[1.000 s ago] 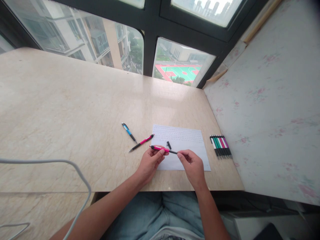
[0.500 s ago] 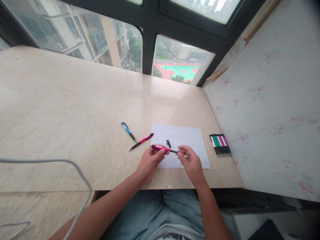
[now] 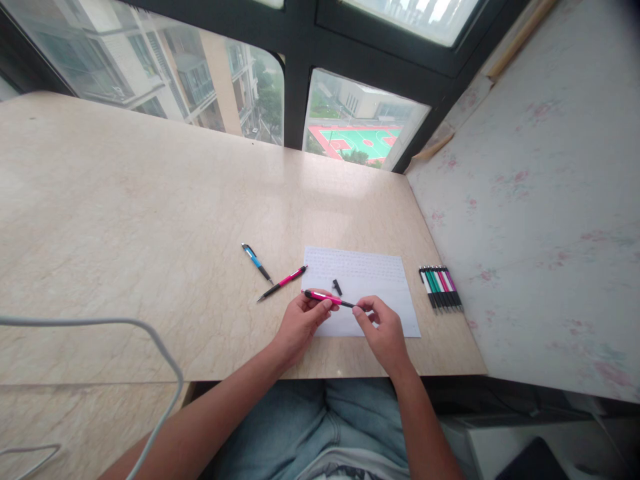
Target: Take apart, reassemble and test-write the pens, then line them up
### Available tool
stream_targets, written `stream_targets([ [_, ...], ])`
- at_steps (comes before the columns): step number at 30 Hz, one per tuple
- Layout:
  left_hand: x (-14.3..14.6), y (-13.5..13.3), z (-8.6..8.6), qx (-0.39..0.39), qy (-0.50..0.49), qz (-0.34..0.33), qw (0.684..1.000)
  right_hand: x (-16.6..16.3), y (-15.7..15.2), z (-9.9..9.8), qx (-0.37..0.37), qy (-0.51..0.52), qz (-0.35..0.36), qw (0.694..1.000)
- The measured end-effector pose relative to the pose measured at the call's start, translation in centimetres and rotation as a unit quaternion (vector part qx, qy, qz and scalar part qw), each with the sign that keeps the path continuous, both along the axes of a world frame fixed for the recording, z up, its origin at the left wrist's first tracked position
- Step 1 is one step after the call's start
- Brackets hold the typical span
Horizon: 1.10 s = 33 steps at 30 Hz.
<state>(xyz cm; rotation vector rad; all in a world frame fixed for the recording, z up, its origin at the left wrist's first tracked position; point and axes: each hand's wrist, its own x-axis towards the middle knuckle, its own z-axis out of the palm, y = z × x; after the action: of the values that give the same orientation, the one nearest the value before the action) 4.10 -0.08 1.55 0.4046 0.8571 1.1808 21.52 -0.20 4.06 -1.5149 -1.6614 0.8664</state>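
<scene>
**Pink pen held over paper sheet**

Pink pen (image 3: pixel 325 297): long axis nearly level, running left to right, black tip end toward the right; sits just above the near edge of the paper sheet (image 3: pixel 373 273). Left hand (image 3: pixel 300 323): fingers curled round the pink barrel, gripping it. Right hand (image 3: pixel 383 330): thumb and forefinger pinching the black tip end. Small black part (image 3: pixel 337 287): lies on the sheet. Tabletop (image 3: pixel 150 220): bears a blue pen (image 3: pixel 257 263), a second pink pen (image 3: pixel 281 283), and a pen row (image 3: pixel 441 289) at right.

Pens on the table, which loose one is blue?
The blue pen, farthest left; the pink pen lies beside it, another pink one is in both hands.
</scene>
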Motion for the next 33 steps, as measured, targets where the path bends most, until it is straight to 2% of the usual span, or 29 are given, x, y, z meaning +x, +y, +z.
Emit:
stream_targets([
  [6,-0.01,-0.07,-0.45,0.013,0.006,-0.020,1.000,0.02,-0.03,0.04,-0.034,0.016,0.012,0.999],
  [11,-0.06,0.04,-0.28,0.012,0.003,-0.016,1.000,0.20,0.00,-0.17,0.004,0.002,0.017,1.000],
  [16,0.05,-0.09,-0.28,0.007,0.003,-0.021,1.000,0.21,-0.15,-0.17,-0.016,0.007,0.033,0.999],
  [21,0.01,-0.06,-0.47,0.015,0.001,-0.018,1.000,0.23,-0.10,-0.34,0.020,0.006,0.011,1.000],
  [27,0.04,-0.03,-0.43,0.011,0.003,-0.023,1.000,0.25,-0.16,0.02,-0.010,0.010,0.039,0.999],
  [33,0.04,0.02,-0.35,0.006,0.002,-0.012,1.000,0.08,-0.12,0.12,0.027,-0.005,0.013,1.000],
])
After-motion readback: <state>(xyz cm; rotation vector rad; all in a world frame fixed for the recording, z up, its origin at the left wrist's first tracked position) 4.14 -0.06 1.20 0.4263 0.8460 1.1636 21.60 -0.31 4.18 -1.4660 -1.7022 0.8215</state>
